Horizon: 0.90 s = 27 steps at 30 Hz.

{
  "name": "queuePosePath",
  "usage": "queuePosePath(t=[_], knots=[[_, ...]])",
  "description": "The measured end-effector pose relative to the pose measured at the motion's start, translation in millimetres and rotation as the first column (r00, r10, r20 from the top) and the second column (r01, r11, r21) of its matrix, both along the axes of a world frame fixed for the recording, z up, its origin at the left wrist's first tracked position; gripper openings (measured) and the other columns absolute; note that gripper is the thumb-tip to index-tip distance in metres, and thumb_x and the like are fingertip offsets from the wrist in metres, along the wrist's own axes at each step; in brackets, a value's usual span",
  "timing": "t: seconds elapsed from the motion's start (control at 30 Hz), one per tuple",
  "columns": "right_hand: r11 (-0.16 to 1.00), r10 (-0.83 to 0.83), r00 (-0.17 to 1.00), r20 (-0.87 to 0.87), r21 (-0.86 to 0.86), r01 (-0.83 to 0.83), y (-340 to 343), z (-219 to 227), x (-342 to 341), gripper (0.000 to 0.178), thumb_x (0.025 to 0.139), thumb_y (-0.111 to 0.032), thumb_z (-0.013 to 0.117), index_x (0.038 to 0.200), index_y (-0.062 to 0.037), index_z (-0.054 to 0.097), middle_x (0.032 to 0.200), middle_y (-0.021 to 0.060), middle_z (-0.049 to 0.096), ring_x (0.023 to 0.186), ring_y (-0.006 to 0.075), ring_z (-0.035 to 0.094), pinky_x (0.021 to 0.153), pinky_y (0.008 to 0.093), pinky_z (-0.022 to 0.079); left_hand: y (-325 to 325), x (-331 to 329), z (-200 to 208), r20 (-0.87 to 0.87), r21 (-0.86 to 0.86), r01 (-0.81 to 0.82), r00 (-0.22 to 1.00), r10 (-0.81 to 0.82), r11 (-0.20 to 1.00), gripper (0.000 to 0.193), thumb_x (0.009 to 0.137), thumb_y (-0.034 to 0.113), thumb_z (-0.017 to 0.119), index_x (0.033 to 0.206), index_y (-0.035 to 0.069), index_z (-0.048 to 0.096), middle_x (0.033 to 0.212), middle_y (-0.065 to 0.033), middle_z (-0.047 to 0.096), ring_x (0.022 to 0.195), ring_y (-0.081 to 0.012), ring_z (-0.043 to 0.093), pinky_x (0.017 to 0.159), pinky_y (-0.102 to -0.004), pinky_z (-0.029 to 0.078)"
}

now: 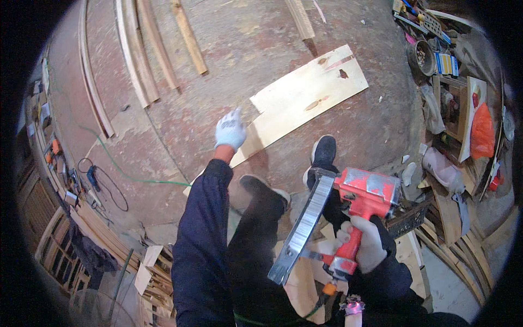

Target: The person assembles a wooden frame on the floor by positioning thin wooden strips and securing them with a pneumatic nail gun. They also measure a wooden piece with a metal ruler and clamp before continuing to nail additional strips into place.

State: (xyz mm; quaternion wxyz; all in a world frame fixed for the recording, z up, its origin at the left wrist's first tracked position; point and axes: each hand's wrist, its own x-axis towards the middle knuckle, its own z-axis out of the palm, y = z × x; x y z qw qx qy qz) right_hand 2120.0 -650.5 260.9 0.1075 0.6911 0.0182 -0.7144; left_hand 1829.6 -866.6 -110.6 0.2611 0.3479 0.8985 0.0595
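Observation:
My right hand, in a pale glove, is wrapped round the handle of a red pneumatic nail gun. The gun's long metal magazine slants down to the left, and an orange hose fitting sits at the handle's base. Stretched forward, my left hand wears a white-grey glove and is beside the near-left part of a pale wooden board. Its fingers look curled in; anything inside them is hidden. The board lies slantwise on the floor, with dark knots and a stepped notch in its far edge.
Several wooden strips lie on the worn floor ahead. A green hose runs from the left toward my feet. Offcuts and a corded tool line the left side. A metal bowl, an orange bag and scrap wood crowd the right.

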Motion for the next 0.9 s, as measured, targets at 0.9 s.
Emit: queuePosePath(t=[0.9], knots=[[0.962, 0.031, 0.999, -0.016, 0.270, -0.026, 92, -18, -34, 0.022, 0.100, -0.031, 0.058, 0.096, -0.0140, 0.045, 0.079, -0.0036, 0.045, 0.066, 0.0097, 0.043, 0.063, 0.0299, 0.039, 161, 67, -18, 0.450, -0.062, -0.003, 0.892, 0.031, 0.998, 0.031, 0.086, 0.027, 0.065, 0.109, 0.006, 0.071, 0.111, -0.0198, 0.074, 0.105, -0.0352, 0.072, 0.091, -0.0486, 0.056]])
